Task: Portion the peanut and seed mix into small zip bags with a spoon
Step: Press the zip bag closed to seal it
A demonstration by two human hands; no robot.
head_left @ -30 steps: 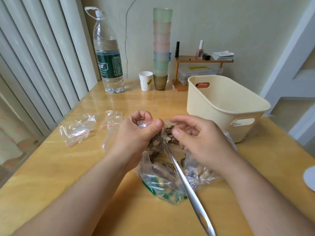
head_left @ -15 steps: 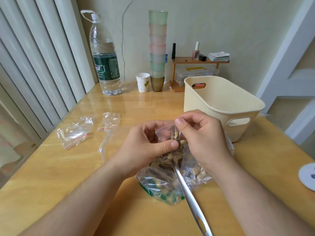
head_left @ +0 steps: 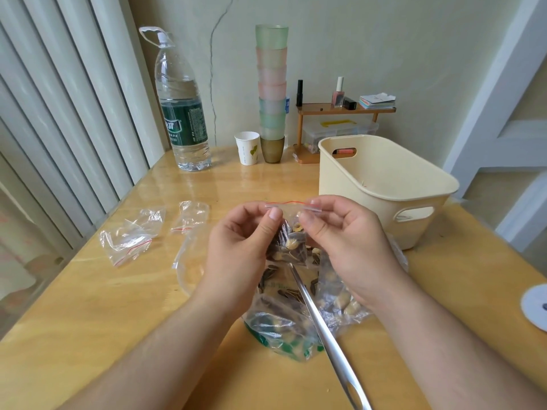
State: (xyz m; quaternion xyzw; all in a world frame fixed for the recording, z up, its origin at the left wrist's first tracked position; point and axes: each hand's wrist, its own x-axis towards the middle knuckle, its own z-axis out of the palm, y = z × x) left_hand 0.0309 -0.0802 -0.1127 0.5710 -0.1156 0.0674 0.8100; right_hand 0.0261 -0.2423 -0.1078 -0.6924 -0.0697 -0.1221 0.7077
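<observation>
Both hands pinch the zip strip of a filled bag (head_left: 288, 241) at centre, left hand (head_left: 239, 247) and right hand (head_left: 349, 247) in a narrow grip; sealing looks underway; spoon (head_left: 322, 329) rests in the mix (head_left: 284, 318) at 6 o'clock; empty bags (head_left: 130, 238) at 9 o'clock remain unfilled.

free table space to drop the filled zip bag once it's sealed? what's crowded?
Bare wood in the near-left corner, between the left forearm and the empty zip bags. Another bare strip mid-table between the water bottle and the cream basket. Crowded: centre, where both hands hold the small bag over the bulk mix bag and spoon; back edge with cups and shelf.
</observation>
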